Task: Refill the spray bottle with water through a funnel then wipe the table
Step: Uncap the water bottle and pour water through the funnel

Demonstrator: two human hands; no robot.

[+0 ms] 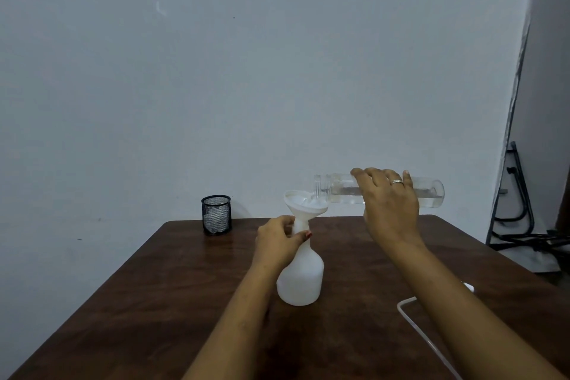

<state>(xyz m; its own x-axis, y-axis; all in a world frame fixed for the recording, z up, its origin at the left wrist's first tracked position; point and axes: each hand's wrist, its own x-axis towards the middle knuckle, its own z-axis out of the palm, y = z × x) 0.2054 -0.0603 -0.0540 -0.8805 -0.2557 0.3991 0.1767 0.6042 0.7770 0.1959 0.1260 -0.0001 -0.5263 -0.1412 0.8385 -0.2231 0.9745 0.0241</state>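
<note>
Refill in progress: my left hand (277, 241) grips the neck of the spray bottle (300, 281) at table (154, 287) centre, funnel (305, 202) seated on top. At its 2 o'clock, my right hand (390, 203) holds a tipped clear jar (431, 191), seemingly part full. Next: a slow, steady tilt.

Pale grey wall (216, 71), dark wooden table (148, 293), perhaps a folded stand (524, 190) at right.

mesh cup's (216, 215) contents unclear; right hand (390, 203) covers water bottle's (431, 194) middle.
</note>
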